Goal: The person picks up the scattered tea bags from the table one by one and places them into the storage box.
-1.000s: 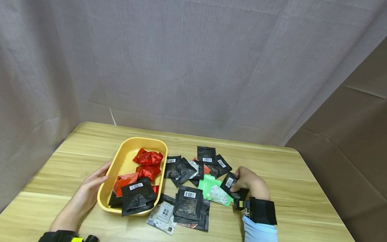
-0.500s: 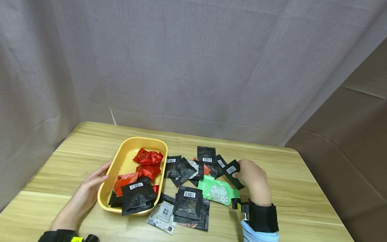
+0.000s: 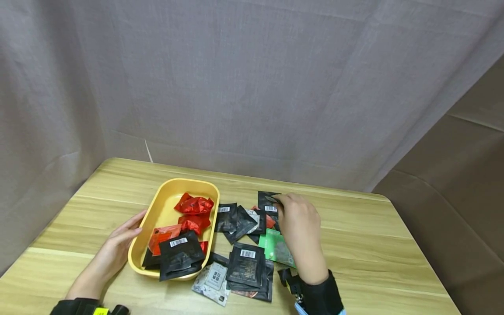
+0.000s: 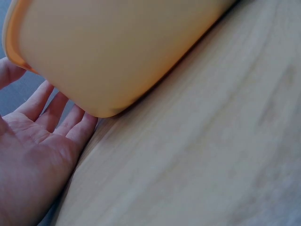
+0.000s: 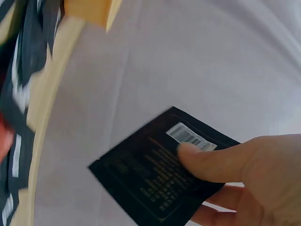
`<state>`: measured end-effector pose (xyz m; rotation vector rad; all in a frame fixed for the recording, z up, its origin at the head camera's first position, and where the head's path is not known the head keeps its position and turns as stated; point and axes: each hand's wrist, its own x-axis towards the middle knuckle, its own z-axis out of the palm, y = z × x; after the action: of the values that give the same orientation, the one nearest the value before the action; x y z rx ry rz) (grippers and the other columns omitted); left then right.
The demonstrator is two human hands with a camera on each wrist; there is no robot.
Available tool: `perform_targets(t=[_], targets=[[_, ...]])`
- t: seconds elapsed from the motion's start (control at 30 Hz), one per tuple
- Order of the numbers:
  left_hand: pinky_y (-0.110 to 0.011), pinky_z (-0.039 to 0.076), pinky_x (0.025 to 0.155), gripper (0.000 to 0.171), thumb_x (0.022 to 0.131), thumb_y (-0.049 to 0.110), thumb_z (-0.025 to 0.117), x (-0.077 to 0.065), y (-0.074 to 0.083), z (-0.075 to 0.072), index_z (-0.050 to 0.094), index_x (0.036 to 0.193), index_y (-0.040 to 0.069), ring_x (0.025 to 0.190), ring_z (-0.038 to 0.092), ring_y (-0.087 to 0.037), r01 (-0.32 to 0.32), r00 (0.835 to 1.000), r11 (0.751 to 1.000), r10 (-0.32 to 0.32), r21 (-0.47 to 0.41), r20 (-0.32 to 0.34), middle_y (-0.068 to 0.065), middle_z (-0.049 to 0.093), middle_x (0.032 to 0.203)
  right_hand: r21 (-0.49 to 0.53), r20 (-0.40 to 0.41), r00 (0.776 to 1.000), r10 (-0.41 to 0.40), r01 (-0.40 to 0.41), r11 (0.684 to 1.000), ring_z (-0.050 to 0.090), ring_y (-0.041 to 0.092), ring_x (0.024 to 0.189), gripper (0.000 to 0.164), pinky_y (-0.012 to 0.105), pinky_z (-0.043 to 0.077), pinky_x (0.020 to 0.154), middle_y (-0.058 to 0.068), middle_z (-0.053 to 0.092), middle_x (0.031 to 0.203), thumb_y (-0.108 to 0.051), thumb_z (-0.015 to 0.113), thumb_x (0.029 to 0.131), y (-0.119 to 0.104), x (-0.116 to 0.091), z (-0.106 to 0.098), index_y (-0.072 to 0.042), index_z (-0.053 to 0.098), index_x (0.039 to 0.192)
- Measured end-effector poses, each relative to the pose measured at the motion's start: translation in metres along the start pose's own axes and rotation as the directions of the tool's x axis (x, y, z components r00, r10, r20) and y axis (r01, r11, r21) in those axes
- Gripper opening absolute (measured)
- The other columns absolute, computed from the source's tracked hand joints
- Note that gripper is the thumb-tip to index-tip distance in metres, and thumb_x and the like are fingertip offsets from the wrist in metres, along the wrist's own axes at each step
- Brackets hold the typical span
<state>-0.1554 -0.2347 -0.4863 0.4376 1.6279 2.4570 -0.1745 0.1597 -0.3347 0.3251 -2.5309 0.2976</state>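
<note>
My right hand (image 3: 302, 232) holds a black sachet (image 5: 141, 174) up over the pile. In the right wrist view, the thumb presses its printed face beside the barcode and the fingers lie behind it. My left hand (image 3: 114, 249) touches the outer wall of a yellow tray (image 4: 108, 56), fingers extended against it and thumb near the rim. Inside that tray lie red foil packets (image 3: 193, 205), an orange packet (image 3: 163, 234) and black sachets (image 3: 181, 253), the top one overlapping the near rim.
Right of the tray, several black sachets (image 3: 226, 218) lie scattered on the wooden table (image 3: 362, 245). Nearer stands a stack of black sachets (image 3: 246, 264) beside a grey-white sachet (image 3: 212, 282). The right forearm partly covers a green pouch (image 3: 271, 243). A grey curtain (image 3: 252, 87) hangs behind.
My right hand has picked up the black sachet near the green pouch and moved left and away with it, over the far sachets. The left hand and tray stay put.
</note>
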Motion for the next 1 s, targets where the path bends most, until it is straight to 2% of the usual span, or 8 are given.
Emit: perform_targets(t=[0.13,0.27,0.37,0.5,0.6,0.67,0.87,1.0], targets=[[-0.016,0.041,0.098,0.049,0.105,0.002,0.030,0.000,-0.001,-0.001,0.050,0.141,0.027,0.125,0.049,0.001,0.006,1.000,1.000,-0.006,0.004,-0.007,0.018,0.051,0.140,0.018,-0.029,0.993,-0.115,0.116,0.993,0.066,0.023,0.082,0.014,0.039,0.054,0.071,0.003,0.073,0.093,-0.010,0.075,0.088,-0.031,-0.007,0.010,-0.012,0.078,0.101],[-0.016,0.041,0.098,0.049,0.105,0.003,0.030,0.000,-0.001,-0.002,0.050,0.141,0.027,0.125,0.049,0.001,0.011,1.000,1.000,-0.011,0.004,-0.010,0.018,0.051,0.140,0.025,-0.003,0.966,-0.257,0.257,0.966,0.065,0.019,0.087,0.020,0.035,0.053,0.074,0.000,0.073,0.098,-0.009,0.075,0.085,-0.062,-0.017,0.020,-0.015,0.078,0.104],[-0.016,0.041,0.098,0.048,0.105,0.003,0.030,0.000,-0.001,-0.002,0.050,0.141,0.027,0.125,0.049,0.000,0.012,1.000,1.000,-0.012,0.002,-0.008,0.017,0.051,0.140,0.046,0.030,0.922,-0.385,0.384,0.922,0.063,0.017,0.095,0.027,0.032,0.052,0.080,0.000,0.072,0.106,-0.010,0.073,0.086,-0.083,-0.026,0.027,-0.017,0.076,0.111],[-0.017,0.041,0.098,0.049,0.105,0.002,0.029,0.001,-0.001,-0.002,0.051,0.140,0.028,0.125,0.049,-0.001,0.003,1.000,1.000,-0.003,-0.008,0.006,0.017,0.052,0.140,0.053,0.048,0.838,-0.544,0.542,0.839,0.060,0.015,0.102,0.029,0.030,0.050,0.084,-0.001,0.069,0.115,-0.014,0.067,0.091,-0.106,-0.039,0.037,-0.019,0.072,0.118],[-0.017,0.042,0.098,0.050,0.104,0.002,0.028,0.001,-0.001,-0.002,0.051,0.140,0.028,0.125,0.049,-0.001,-0.002,1.000,1.000,0.002,-0.017,0.017,0.016,0.052,0.140,0.042,0.050,0.784,-0.618,0.617,0.786,0.059,0.013,0.103,0.028,0.029,0.048,0.082,-0.004,0.067,0.115,-0.018,0.062,0.093,-0.117,-0.047,0.043,-0.021,0.071,0.118],[-0.017,0.042,0.099,0.050,0.105,0.002,0.028,0.001,0.000,-0.001,0.051,0.140,0.028,0.125,0.049,-0.001,-0.002,1.000,1.000,0.003,-0.020,0.020,0.016,0.052,0.140,0.036,0.061,0.764,-0.643,0.642,0.766,0.058,0.012,0.103,0.027,0.028,0.047,0.081,-0.005,0.066,0.114,-0.020,0.060,0.093,-0.122,-0.052,0.047,-0.022,0.070,0.118],[-0.018,0.042,0.098,0.050,0.104,0.001,0.028,0.001,0.001,-0.001,0.051,0.141,0.028,0.125,0.051,-0.003,-0.009,1.000,1.000,0.009,-0.020,0.020,0.014,0.053,0.140,0.032,0.111,0.759,-0.642,0.643,0.765,0.060,0.012,0.108,0.037,0.030,0.049,0.083,-0.005,0.066,0.118,-0.035,0.064,0.094,-0.126,-0.060,0.052,-0.019,0.064,0.128],[-0.018,0.042,0.098,0.050,0.104,0.001,0.028,0.001,0.002,0.000,0.051,0.141,0.028,0.125,0.050,-0.003,-0.008,1.000,1.000,0.008,-0.016,0.024,0.014,0.053,0.140,0.040,0.168,0.766,-0.620,0.623,0.781,0.060,0.013,0.112,0.051,0.034,0.050,0.089,-0.002,0.065,0.122,-0.050,0.057,0.097,-0.125,-0.061,0.052,-0.016,0.060,0.135]])
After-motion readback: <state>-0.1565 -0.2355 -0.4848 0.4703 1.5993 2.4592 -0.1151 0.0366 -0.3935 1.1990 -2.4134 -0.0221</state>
